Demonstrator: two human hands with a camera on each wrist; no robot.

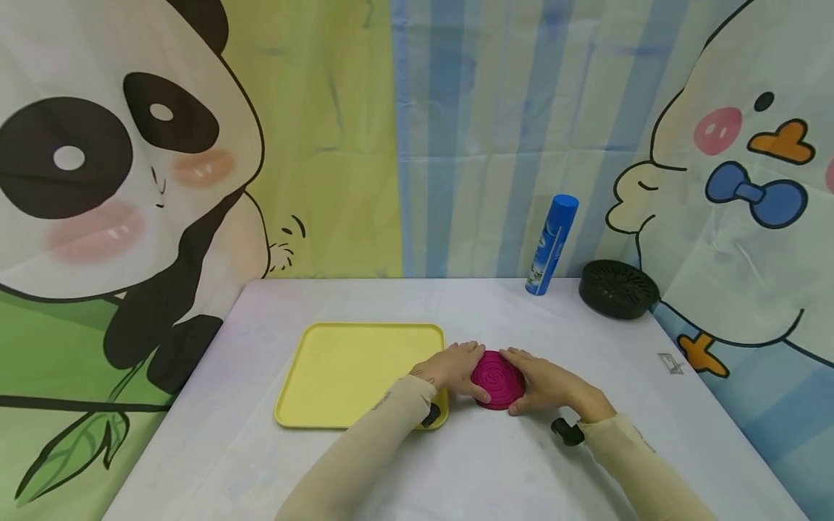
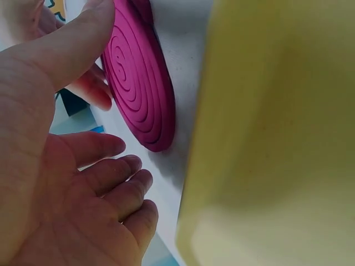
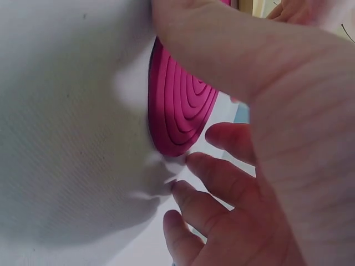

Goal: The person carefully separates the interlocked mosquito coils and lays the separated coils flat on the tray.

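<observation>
A magenta spiral disc, like a flat coil of modelling clay, lies on the white table. My left hand is at its left edge, with the thumb toward the near side. On the opposite side, my right hand has its fingertips and thumb close around the rim. In the left wrist view the disc shows thick concentric ridges, and the left fingers are spread short of it. The right wrist view has the right thumb overlapping the disc, the other fingers relaxed beside its end.
A yellow tray lies just left of the disc, partly under the left forearm. At the back right stand a blue spray can and a round black container. Cartoon cloths hang behind the table.
</observation>
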